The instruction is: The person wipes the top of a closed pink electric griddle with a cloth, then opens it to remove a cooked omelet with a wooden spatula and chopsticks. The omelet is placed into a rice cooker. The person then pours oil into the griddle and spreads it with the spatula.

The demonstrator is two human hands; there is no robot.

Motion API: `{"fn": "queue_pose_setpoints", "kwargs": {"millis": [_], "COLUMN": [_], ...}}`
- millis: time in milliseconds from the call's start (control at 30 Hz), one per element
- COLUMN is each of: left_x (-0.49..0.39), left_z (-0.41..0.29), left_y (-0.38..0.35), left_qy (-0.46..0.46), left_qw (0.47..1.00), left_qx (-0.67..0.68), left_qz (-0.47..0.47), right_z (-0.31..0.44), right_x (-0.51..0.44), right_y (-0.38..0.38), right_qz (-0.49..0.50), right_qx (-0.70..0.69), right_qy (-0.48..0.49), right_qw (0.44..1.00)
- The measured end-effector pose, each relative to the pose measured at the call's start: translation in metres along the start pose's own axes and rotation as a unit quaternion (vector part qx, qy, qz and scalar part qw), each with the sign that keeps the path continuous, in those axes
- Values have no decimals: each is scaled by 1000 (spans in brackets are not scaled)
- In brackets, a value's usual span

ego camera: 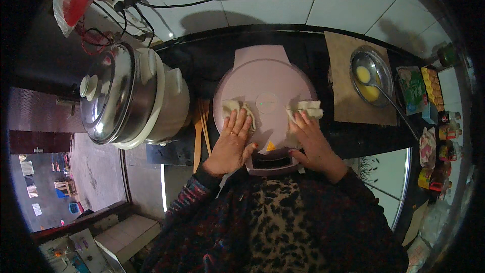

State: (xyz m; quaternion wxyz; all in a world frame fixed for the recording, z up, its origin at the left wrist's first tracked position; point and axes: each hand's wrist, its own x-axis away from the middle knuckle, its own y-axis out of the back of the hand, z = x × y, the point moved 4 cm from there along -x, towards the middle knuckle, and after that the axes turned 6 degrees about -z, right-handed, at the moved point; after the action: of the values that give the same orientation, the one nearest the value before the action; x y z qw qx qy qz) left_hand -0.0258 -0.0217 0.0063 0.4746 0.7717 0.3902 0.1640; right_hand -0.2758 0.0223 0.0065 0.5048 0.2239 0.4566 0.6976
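A round pink electric griddle (265, 76) sits on the dark counter, its lid down. A small green light glows in the disc at the lid's centre. My left hand (233, 142) lies flat on the lid's left side, fingers over a folded cream cloth (232, 105). My right hand (312, 142) presses the right side in the same way, over a second cream cloth (312, 109). Both thumbs point inward, off the cloths. Between my wrists is the griddle's front handle (272, 170). A yellow triangular sticker (270, 146) marks the lid near it.
Left stands a cream electric cooker (172, 102) with a steel lid; chopsticks (205, 129) and a wooden utensil (197, 136) lie beside it. At right, a metal bowl (386, 68) holds a ladle (384, 93) and yellow liquid, on cardboard (344, 102). Bottles (449, 151) line the far right.
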Motion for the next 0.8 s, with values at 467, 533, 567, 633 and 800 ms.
{"fn": "queue_pose_setpoints", "kwargs": {"millis": [467,533,567,633,800], "left_x": [-40,-2,11,15,-66], "left_z": [-1,-21,-28,-29,17], "left_y": [-7,-6,-6,-6,-5], "left_qy": [-71,-86,-83,-86,-66], "left_qw": [996,995,995,993,998], "left_qx": [-48,-5,19,36,-8], "left_qz": [-3,42,59,70,-12], "right_z": [14,36,44,46,8], "right_x": [-50,-13,-1,1,-81], "right_y": [-18,-19,-20,-21,-18], "right_qz": [-27,28,65,90,-89], "right_qx": [-6,-37,-41,-38,-23], "right_qy": [71,89,84,81,66], "right_qw": [997,995,994,992,994]}}
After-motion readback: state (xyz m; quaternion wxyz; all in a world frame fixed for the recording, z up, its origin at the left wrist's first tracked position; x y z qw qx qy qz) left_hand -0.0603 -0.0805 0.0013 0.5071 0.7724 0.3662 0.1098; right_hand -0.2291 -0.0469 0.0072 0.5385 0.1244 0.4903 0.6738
